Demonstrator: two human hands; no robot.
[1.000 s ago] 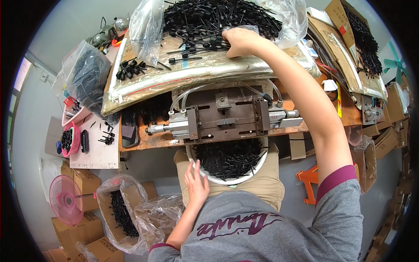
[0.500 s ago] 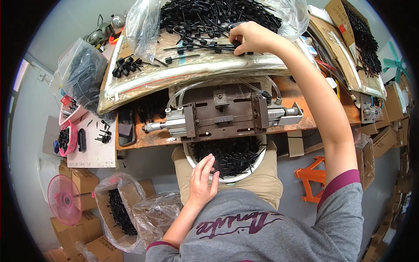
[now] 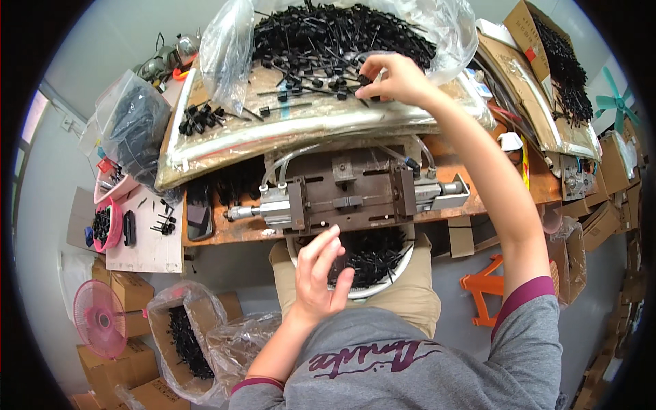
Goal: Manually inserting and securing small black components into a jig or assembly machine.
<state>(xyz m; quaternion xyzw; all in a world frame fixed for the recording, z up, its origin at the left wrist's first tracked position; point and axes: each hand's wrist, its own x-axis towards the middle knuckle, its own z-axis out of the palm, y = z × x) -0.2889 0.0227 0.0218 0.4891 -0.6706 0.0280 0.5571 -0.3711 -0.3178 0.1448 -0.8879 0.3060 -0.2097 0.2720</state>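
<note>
My right hand (image 3: 393,80) reaches far forward over the plastic-covered board, its fingers closed on a black plastic part (image 3: 363,81) with a blocky head. Around it lie loose black parts with thin stems and thick heads, and a large heap of them (image 3: 335,34) rises just behind. My left hand (image 3: 316,280) hovers above the white basket (image 3: 404,270) in my lap, fingers spread and holding nothing. Black stemmed parts fill that basket. Between my hands is a metal clamping fixture (image 3: 350,184) with a small block at its middle and a cylinder at each side.
The heap lies in a clear plastic bag (image 3: 229,55). Air hoses (image 3: 273,164) run behind the fixture. A smaller cluster of black parts (image 3: 201,117) lies at the board's left. Boxes of parts stand at right and lower left, beside a pink fan (image 3: 101,319) and an orange stand (image 3: 482,290).
My right hand has drawn slightly nearer, still at the loose parts. My left hand has risen a little toward the fixture's front edge. The view has shifted slightly.
</note>
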